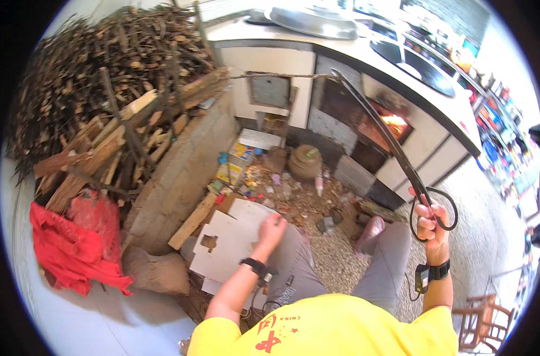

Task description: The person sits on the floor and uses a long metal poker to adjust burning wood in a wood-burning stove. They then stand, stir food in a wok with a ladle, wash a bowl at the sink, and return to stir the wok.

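My right hand (431,222) grips the looped handles of long iron fire tongs (385,133). The tongs slant up to the left, their tips at one end of a thin stick (288,76), whose other end reaches the wood pile. My left hand (272,230) rests over my knee beside a flat sheet of white cardboard (227,249); its fingers are curled, and whether they hold anything cannot be told. Behind the tongs, a fire (394,122) burns in the open firebox of a built-in stove (270,58).
Bundled twigs (118,58) and split logs (96,155) lie behind a low concrete wall (176,160) at left, near a red bag (78,249). Scraps, a round clay-coloured pot (304,163) and a grey block (353,175) sit before the stove. A wooden chair (483,318) stands lower right.
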Tool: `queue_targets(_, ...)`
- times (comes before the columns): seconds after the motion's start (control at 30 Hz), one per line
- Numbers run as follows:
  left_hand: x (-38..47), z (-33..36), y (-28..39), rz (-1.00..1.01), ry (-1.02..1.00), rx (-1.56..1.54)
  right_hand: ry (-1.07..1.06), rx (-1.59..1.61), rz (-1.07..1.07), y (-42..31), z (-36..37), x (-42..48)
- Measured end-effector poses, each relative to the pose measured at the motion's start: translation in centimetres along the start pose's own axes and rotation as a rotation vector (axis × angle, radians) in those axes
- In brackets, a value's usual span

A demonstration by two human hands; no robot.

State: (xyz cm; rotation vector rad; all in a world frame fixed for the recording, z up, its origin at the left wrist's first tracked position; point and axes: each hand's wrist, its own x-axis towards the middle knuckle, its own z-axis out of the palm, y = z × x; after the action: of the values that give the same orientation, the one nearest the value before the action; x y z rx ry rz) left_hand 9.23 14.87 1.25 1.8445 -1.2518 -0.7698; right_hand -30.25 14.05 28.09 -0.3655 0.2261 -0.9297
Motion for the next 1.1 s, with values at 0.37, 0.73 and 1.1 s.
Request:
queue_targets(0.37,9.1,-5.5,3.3,0.483,0.429,0.355,0.300,-0.223,0.069,-1.1,2.7,-14.9)
queue_targets(0.73,14.7,-0.8,4.1,0.564,0.336,0.601,0.434,-0.041,0.199,-1.5,5.8,-18.4)
queue_targets(1.1,11.3,-0.2,4.2,0.386,-0.202,0.121,0.509,-0.476,0.100,-0.7,2.9,-13.8)
